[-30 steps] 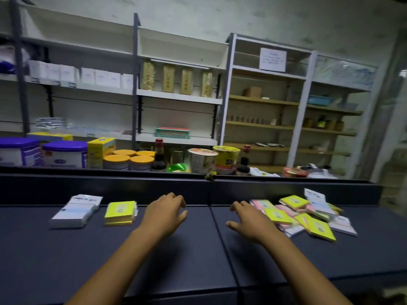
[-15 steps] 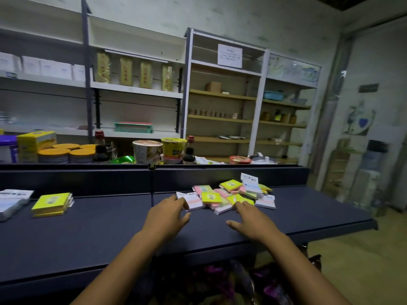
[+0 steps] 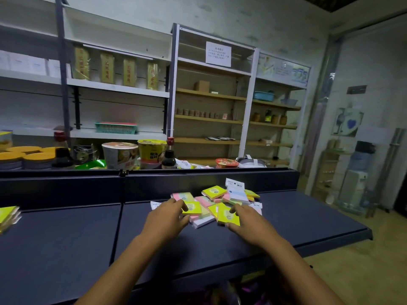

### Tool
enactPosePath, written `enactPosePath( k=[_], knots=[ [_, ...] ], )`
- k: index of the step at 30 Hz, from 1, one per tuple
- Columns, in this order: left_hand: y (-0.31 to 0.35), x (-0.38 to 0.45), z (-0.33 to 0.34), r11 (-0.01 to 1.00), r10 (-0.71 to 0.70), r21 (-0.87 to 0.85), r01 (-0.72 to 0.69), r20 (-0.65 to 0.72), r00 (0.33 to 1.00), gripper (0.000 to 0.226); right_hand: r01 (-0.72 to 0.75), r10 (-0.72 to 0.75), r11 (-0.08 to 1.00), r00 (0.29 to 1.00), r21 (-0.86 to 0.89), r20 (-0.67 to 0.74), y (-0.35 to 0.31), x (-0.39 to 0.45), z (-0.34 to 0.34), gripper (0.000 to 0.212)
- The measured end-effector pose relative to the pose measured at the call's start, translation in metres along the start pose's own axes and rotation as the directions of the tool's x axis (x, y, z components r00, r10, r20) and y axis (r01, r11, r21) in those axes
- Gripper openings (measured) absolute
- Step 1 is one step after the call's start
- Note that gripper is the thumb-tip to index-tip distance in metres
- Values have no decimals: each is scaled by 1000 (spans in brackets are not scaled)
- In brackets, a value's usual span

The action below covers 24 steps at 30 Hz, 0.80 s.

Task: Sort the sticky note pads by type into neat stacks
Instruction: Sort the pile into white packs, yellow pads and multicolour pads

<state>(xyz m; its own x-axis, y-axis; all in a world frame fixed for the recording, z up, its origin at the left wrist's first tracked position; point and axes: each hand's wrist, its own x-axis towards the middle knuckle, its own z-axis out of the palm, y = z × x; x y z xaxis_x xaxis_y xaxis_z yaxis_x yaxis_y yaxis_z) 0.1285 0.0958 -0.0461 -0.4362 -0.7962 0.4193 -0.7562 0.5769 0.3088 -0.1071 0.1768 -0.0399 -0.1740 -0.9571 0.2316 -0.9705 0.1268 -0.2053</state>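
Pads lie in one loose heap (image 3: 218,201) on the dark counter (image 3: 297,216), five yellow showing. My left hand (image 3: 166,219) pinches a yellow pad (image 3: 192,208); my right hand (image 3: 248,223) grips another yellow pad (image 3: 228,215). Half a second ago both hovered short of them. One yellow stack (image 3: 7,216) sits far left.

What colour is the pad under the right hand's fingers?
Yellow-green pad with a round label, right hand on it; head view.
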Motion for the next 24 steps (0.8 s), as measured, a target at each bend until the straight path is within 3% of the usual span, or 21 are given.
enactPosePath(
  k=[12, 15, 19, 24],
  knots=[
    [-38, 89, 46, 998, -68, 1, 69, 60, 996, 33, 62, -62, 998, 998, 21, 6, 18, 111, 27, 39],
    [-44, 99, 57, 995, -97, 9, 97, 129, 987, 44, 89, -90, 994, 996, 70, 14, 21, 125, 35, 37],
    [-48, 111, 72, 989, -146, 30, 143, 294, 945, 73, 110, -111, 989, 994, 100, 6, 25, 139, 39, 40],
    [-50, 116, 80, 971, -217, -35, 238, 302, 928, 72, 148, -147, 982, 989, 115, -23, 37, 149, 42, 39]
  ],
)
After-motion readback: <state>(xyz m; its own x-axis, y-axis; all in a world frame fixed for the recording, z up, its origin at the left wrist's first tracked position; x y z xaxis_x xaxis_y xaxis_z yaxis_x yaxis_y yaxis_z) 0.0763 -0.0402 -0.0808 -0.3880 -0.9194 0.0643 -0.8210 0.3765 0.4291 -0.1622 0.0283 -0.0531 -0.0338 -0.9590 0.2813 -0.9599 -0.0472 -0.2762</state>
